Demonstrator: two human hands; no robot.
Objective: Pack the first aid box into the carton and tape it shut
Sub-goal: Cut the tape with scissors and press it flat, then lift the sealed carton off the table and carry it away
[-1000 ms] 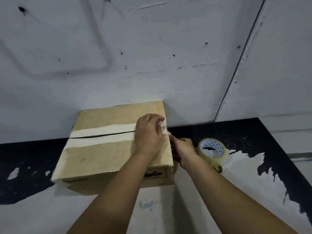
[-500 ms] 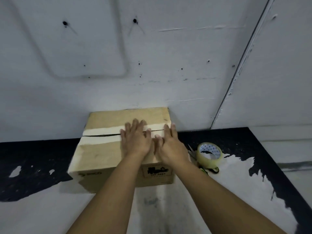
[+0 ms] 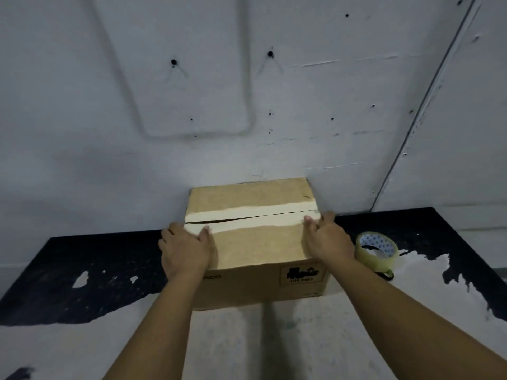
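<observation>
Carton (image 3: pixel 255 242): hands moved from top to sides.

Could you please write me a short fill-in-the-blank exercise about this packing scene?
1. The left hand and right hand grip opposite ends of the ____.
2. The tape roll lies to the carton's ____ side.
3. The carton's flaps are ____.

Missing words: carton; right; closed
</observation>
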